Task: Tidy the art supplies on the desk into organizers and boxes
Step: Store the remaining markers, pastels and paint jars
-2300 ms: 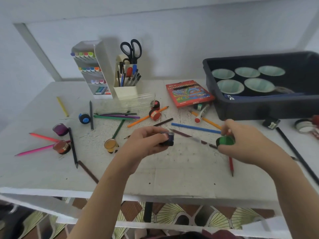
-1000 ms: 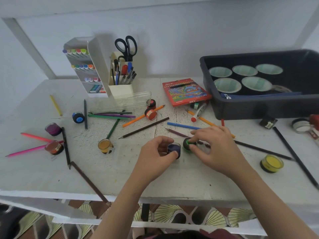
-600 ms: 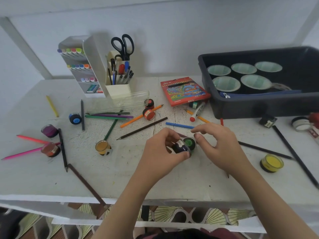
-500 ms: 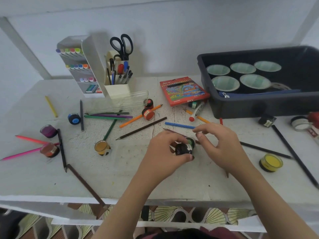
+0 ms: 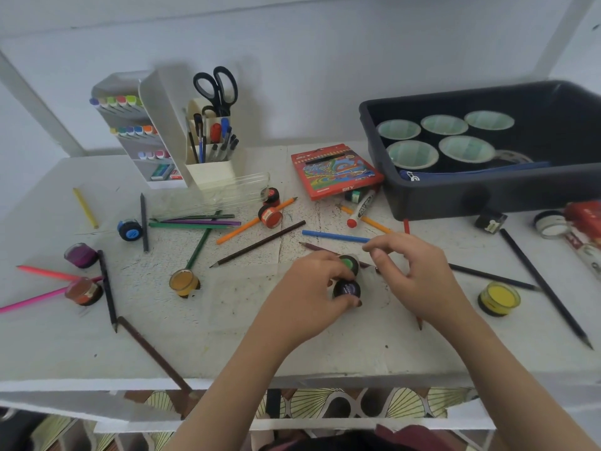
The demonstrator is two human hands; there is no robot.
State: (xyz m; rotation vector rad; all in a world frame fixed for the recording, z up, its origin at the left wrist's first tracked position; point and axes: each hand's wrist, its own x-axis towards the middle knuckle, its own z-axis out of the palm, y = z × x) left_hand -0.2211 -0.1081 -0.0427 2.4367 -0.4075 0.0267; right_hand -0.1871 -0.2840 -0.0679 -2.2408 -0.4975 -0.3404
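My left hand (image 5: pixel 309 288) grips two small paint pots together at the middle of the white desk (image 5: pixel 227 346): a dark purple pot (image 5: pixel 346 288) nearest me and a green pot (image 5: pixel 349 264) just behind it. My right hand (image 5: pixel 416 275) hovers just right of the pots, fingers loosely curled, holding nothing. Loose pots lie around: yellow (image 5: pixel 499 298), orange (image 5: pixel 184 282), brown-red (image 5: pixel 84 290), purple (image 5: pixel 80 255), blue (image 5: pixel 130 230), red (image 5: pixel 270 216). Coloured pencils are scattered over the desk.
A dark bin (image 5: pixel 487 193) with several tape rolls stands at the back right. A white marker organizer (image 5: pixel 143 131) and a pen cup with scissors (image 5: pixel 211 164) stand at the back left. A red pencil box (image 5: pixel 335 170), a clear case (image 5: pixel 211 198) and tape (image 5: pixel 549 224) lie nearby.
My right hand brought the green pot over beside the purple one and let go. My left hand now grips both pots together. The yellow pot stayed on the desk at the right.
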